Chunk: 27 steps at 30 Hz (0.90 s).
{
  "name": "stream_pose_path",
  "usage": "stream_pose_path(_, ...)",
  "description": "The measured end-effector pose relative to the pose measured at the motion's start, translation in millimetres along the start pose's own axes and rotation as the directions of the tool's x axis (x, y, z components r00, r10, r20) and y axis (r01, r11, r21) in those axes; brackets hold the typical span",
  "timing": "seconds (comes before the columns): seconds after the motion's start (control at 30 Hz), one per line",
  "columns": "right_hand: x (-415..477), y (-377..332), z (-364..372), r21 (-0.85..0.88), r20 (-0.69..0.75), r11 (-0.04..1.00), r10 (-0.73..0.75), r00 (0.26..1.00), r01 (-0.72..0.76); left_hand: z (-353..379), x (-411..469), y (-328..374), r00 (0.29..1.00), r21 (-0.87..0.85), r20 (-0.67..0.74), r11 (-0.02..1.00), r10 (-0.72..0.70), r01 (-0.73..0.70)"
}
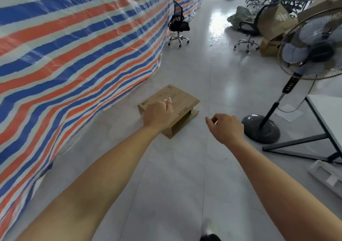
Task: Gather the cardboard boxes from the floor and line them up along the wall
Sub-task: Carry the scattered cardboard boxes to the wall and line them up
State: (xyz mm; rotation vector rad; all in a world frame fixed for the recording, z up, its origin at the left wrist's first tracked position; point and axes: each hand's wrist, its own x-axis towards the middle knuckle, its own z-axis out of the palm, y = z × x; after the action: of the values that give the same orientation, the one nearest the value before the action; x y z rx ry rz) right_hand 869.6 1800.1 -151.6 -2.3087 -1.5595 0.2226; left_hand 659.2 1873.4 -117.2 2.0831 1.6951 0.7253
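Cardboard box (177, 96) lies flat on the pale floor (175, 166), just out from the foot of the striped tarpaulin (74, 46) that hangs as the wall here. Its edges run roughly parallel to the tarpaulin's lower hem, and its open side, with a flap (194, 113) splayed on the floor, faces away from the tarpaulin. It looks close to square from here, so I cannot call a long axis with confidence.

Both bare arms reach forward. The left hand (157, 115), on the tarpaulin side, overlaps the box's near corner with its fingers curled under. Whether it grips or even touches the cardboard cannot be told. The right hand (226, 126) is farther from the tarpaulin, clear of the open side, loosely curled with thumb and forefinger close together and nothing between them.

The box lies straight ahead, and the left hand is plainly nearer. The right hand would probably need to come across to the open side for a two-handed lift.
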Motion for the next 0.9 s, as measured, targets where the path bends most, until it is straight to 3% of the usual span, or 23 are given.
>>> stream_pose_path(0.13,127.3,24.9,29.4,0.037,-0.004,0.999,-0.016,1.000,0.016,55.5,109.4,10.2,1.000,0.063,0.003,0.998,0.025,-0.025)
stream_pose_path(0.43,396.0,8.1,76.6,-0.045,0.139,0.989,-0.133,0.981,0.140,138.0,313.5,-7.9,0.987,0.020,-0.011,0.987,-0.158,0.158)
stream_pose_path(0.7,557.6,-37.5,167.4,-0.055,0.269,0.973,-0.203,0.942,0.225,192.6,464.2,-89.1,0.936,0.058,0.007,0.935,-0.351,0.350)
stream_pose_path(0.9,668.6,-50.4,295.0,-0.082,0.466,0.990,-0.061,0.883,0.112,286.0,582.0,-180.6,0.870,0.104,0.163,0.885,-0.465,0.453)
